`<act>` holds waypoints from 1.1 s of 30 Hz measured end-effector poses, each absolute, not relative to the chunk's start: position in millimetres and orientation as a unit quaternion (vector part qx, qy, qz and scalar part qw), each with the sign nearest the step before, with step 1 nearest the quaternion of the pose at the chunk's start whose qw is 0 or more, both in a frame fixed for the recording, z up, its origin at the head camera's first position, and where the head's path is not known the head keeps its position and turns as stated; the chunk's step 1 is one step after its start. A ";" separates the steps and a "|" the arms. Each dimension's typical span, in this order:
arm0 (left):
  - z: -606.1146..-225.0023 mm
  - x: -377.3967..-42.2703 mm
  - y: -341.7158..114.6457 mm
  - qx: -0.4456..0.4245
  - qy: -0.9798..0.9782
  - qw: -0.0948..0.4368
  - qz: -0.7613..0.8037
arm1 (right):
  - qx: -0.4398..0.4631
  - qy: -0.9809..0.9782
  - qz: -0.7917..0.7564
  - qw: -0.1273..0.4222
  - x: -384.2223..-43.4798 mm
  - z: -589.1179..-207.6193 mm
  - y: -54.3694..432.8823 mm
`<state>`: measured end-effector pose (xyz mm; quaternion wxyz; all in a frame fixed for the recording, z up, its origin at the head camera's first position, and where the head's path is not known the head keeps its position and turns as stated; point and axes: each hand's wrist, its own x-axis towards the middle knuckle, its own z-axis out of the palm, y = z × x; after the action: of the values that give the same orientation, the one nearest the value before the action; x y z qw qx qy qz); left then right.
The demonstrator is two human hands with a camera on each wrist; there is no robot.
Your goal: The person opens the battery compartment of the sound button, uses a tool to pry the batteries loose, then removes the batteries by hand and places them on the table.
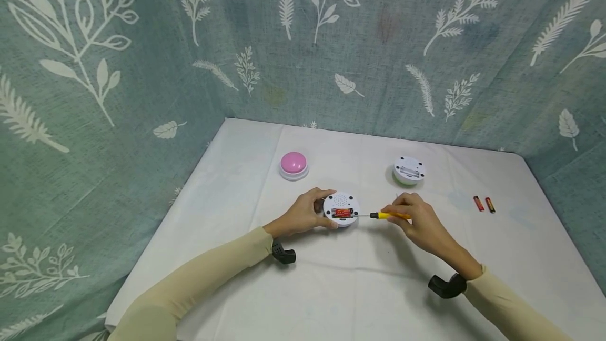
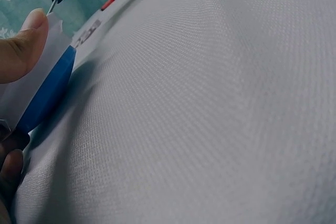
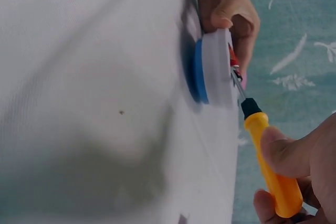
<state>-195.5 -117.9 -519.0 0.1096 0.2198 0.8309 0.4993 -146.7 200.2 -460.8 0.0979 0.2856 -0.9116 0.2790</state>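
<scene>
My left hand grips a round white push button by its rim, with its underside facing up. In the left wrist view the button's blue cap faces down toward the cloth. Red batteries sit in the uncovered compartment on its underside. My right hand holds a screwdriver by its yellow handle. The metal shaft reaches the end of the battery compartment, and the right wrist view has its tip beside a red battery. Whether the tip touches the battery or the casing, I cannot tell.
A pink push button stands cap up at the back. Behind my right hand, a green-capped button lies upside down, its battery slot uncovered. Two loose batteries lie at the right on the white tablecloth. A patterned curtain hangs behind.
</scene>
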 end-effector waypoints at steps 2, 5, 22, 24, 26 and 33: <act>-519.7 -196.1 -118.2 0.220 0.831 0.111 0.499 | 0.289 -0.912 0.274 0.098 -147.4 -458.8 204.2; -520.7 -197.0 -118.6 0.220 0.832 0.110 0.497 | 0.294 -0.915 0.261 0.091 -148.3 -456.9 210.5; -519.5 -198.1 -118.0 0.219 0.829 0.120 0.501 | 0.212 -0.949 0.226 0.067 -137.6 -460.3 249.1; -520.3 -199.1 -118.5 0.221 0.828 0.119 0.502 | 0.191 -0.953 0.226 0.071 -135.4 -461.3 256.8; -520.6 -199.7 -118.7 0.221 0.828 0.119 0.502 | 0.173 -0.956 0.224 0.080 -133.0 -462.3 264.8; -521.2 -200.3 -118.4 0.215 0.827 0.125 0.504 | 0.133 -0.959 0.214 0.127 -124.5 -469.3 293.8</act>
<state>-200.3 -118.4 -521.2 0.1255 0.2153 0.8271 0.5038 -124.5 293.8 -469.3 0.1273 0.1332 -0.9594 0.2135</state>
